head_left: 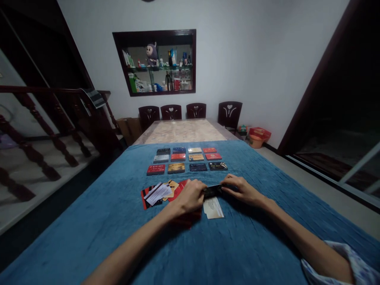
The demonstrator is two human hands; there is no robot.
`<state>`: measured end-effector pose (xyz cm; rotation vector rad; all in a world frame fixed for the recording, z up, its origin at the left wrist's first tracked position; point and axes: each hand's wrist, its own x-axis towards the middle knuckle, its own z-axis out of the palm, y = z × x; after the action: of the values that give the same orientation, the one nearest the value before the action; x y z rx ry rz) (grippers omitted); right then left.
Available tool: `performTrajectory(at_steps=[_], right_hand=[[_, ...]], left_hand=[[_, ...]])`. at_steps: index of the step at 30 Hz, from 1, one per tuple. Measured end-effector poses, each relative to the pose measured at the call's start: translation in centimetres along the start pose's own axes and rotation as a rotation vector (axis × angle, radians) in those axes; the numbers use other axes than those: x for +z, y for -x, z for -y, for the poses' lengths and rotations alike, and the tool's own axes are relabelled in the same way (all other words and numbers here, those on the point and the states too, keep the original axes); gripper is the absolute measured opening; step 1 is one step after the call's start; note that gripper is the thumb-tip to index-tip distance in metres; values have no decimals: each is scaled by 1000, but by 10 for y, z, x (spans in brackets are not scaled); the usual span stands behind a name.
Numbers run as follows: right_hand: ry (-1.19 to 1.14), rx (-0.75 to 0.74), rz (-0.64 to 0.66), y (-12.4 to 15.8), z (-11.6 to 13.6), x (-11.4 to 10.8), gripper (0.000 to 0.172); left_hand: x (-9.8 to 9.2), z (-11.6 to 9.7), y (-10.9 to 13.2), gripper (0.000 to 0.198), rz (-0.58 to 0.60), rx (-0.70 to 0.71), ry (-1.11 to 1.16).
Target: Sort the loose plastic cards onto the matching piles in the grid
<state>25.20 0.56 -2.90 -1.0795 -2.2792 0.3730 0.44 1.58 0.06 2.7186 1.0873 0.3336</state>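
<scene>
Between my two hands is a black card (212,191), tilted up off the blue cloth (97,221). The fingers of my left hand (191,196) are closed on its left end, and my right hand (239,188) pinches its right end. Below the black card lies a pale card (213,208). Loose cards (157,193), white, yellow and red, are spread out left of my left hand, which hides part of them. More red cards (185,221) lie under my left wrist. Farther off, several card stacks (176,168) stand in three rows.
The bare marble end of the table (184,130) lies beyond the cloth. Dark chairs (230,114) stand behind it. A cardboard box (130,130) is at the far left, and a red box (261,133) sits on the floor at the right.
</scene>
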Motion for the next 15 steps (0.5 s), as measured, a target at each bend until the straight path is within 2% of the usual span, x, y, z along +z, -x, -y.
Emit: performTrajectory(at_steps=[3,7,12,15], right_hand=[[13,6,-23,0,2,3,25],[79,21,-36,0,6,5,28],[166,26,-23,1,5,10,35],[208,22,-13,1,3,12,39]], left_hand=[[1,-1,1,23,-19,-10,4],[2,-2,4,28,-26,13,19],[5,-5,6,52,-41,33,-44],[5,-7,8,58,-30,21,-85]])
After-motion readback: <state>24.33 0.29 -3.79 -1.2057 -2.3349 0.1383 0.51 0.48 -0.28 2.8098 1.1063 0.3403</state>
